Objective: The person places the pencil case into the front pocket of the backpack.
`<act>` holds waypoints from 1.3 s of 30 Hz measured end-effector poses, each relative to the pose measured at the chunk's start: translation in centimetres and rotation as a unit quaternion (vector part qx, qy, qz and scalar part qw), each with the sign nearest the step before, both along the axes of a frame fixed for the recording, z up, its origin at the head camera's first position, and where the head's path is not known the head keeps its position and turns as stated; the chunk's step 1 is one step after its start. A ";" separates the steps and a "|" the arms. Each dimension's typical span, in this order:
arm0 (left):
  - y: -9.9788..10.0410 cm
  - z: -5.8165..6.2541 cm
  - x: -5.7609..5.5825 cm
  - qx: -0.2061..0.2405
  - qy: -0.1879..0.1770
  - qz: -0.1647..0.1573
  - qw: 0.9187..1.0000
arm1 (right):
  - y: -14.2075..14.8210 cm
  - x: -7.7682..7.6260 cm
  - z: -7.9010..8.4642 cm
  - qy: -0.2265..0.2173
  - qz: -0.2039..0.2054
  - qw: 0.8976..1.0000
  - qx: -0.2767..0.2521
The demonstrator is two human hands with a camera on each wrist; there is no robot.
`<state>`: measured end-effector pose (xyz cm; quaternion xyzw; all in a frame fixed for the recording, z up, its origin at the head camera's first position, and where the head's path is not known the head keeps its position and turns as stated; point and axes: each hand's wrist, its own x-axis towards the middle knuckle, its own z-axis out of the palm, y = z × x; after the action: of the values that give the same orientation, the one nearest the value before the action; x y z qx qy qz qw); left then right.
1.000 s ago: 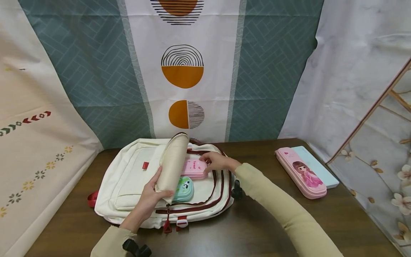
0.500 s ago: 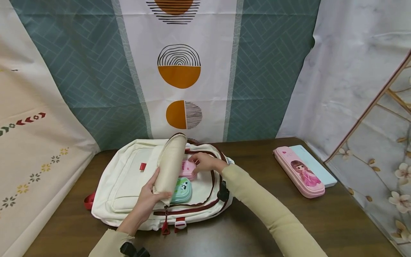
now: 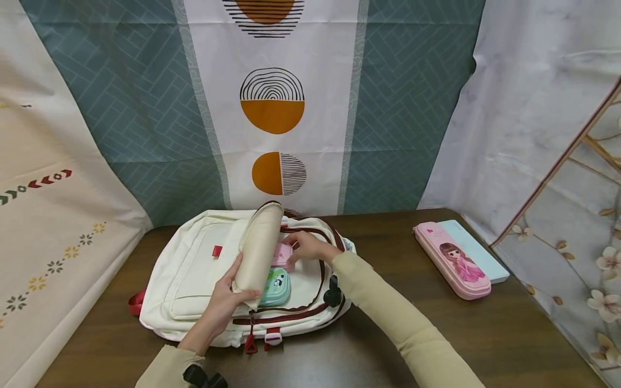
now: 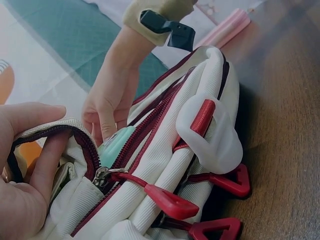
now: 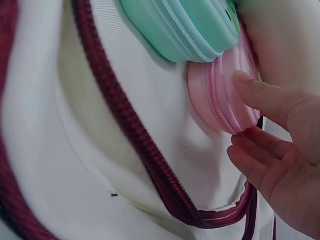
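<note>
Since the left hand [image 3: 228, 293] has the front flap [image 3: 259, 248] of the white backpack [image 3: 196, 269] gripped between thumb and fingers, you can see the teal panda case [image 3: 277, 288] sitting in the opened front. Just past it, also in the backpack, the right hand [image 3: 310, 246] is pinching a small pink case [image 3: 281, 257], opened just about its thickness. Well right of the backpack, a pink doll pencil case [image 3: 453, 261] overlaps a light blue box [image 3: 477, 251].
</note>
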<state>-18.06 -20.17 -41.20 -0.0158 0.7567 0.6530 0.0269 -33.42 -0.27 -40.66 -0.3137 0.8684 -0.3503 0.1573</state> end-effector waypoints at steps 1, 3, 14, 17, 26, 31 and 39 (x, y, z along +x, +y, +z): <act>0.0 0.0 0.0 0.001 0.001 -0.001 1.000 | 0.0 0.1 -0.1 0.001 -0.001 1.000 -0.001; 0.0 0.0 0.0 0.000 0.001 -0.002 1.000 | -0.1 0.2 -0.1 0.001 -0.005 1.000 -0.003; 0.0 0.0 0.0 -0.008 0.004 0.002 1.000 | 0.0 0.8 -0.1 0.054 0.015 0.998 0.013; 0.1 -0.1 0.1 -0.009 0.002 0.006 1.000 | 0.5 1.2 0.3 0.039 0.010 0.999 0.010; 0.1 -0.1 0.0 -0.012 0.003 0.011 1.000 | 5.1 1.3 2.9 0.023 -0.013 1.000 -0.003; 0.1 0.0 -0.1 -0.016 0.002 0.012 1.000 | 9.3 1.2 5.0 0.035 -0.031 0.999 -0.011; 0.2 0.1 0.1 -0.023 -0.004 0.012 1.000 | 17.4 1.3 6.6 0.083 -0.092 0.992 0.025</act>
<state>-17.92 -19.99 -41.13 -0.0285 0.7714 0.6354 0.0217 -32.08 17.17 -34.09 -0.2560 0.9121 -0.3146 0.0594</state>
